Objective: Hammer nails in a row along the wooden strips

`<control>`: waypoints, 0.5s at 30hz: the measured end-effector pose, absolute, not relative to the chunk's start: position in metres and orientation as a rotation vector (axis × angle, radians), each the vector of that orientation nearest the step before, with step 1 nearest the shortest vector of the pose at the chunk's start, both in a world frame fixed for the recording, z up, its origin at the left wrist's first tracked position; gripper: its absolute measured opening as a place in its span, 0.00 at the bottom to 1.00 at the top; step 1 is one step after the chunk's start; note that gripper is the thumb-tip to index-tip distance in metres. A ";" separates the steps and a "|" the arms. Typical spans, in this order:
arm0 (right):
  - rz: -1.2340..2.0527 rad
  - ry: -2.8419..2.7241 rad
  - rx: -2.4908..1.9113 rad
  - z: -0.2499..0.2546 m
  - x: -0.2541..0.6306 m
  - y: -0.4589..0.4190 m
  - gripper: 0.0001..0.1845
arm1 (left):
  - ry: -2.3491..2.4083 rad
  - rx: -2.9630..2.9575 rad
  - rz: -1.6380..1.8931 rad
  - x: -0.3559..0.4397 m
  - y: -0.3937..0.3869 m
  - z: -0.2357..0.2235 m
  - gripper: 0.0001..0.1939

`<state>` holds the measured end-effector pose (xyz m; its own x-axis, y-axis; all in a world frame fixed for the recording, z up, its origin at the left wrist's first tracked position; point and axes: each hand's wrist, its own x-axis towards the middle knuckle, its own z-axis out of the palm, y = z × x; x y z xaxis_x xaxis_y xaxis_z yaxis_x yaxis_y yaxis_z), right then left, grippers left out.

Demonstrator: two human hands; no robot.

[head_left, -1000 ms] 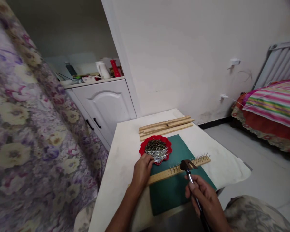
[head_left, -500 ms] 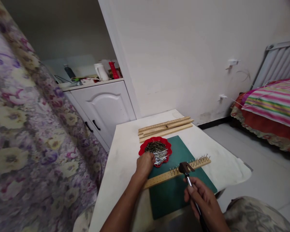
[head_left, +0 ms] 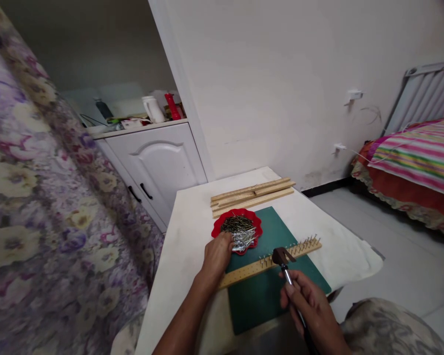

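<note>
Wooden strip [head_left: 244,272]: lies aslant across green mat [head_left: 259,305], bristles with nails [head_left: 308,243] towards right end, shows bare holes towards left.
Hammer [head_left: 286,276]: overlaps strip in view, contact unclear.
Right hand [head_left: 309,301]: wraps round hammer handle.
Left hand [head_left: 218,252]: well apart from right, bunched at edge of red dish [head_left: 258,222] of loose nails [head_left: 240,228]; cannot tell if gripping any.
Spare strips [head_left: 251,194]: lie behind dish on desk [head_left: 183,236].

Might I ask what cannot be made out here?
All in the head view:
- Left hand: curled fingers hide any nail held.
- Hammer: handle's end cut off by bottom edge.
- Wooden strip: partly hidden behind hammer head.
- Nails in red dish: too small and overlapping to count.
</note>
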<state>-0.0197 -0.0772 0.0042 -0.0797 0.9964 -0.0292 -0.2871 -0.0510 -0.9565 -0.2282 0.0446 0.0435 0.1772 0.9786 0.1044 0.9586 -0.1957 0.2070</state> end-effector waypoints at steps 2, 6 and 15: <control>1.411 -1.018 -0.985 0.006 -0.021 -0.077 0.15 | 1.935 2.318 0.385 -0.231 0.038 0.045 0.06; 1.395 -1.013 -1.020 0.010 -0.024 -0.077 0.18 | 1.751 2.152 0.718 -0.233 0.022 0.044 0.07; 1.309 -0.978 -1.046 0.012 -0.027 -0.072 0.17 | 1.273 1.562 0.905 -0.196 -0.034 0.026 0.06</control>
<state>-0.0270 -0.0725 0.0121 0.0347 0.9991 -0.0253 -0.2590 -0.0155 -0.9657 -0.1956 -0.0337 0.0263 0.2020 0.9794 -0.0003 0.3211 -0.0659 0.9447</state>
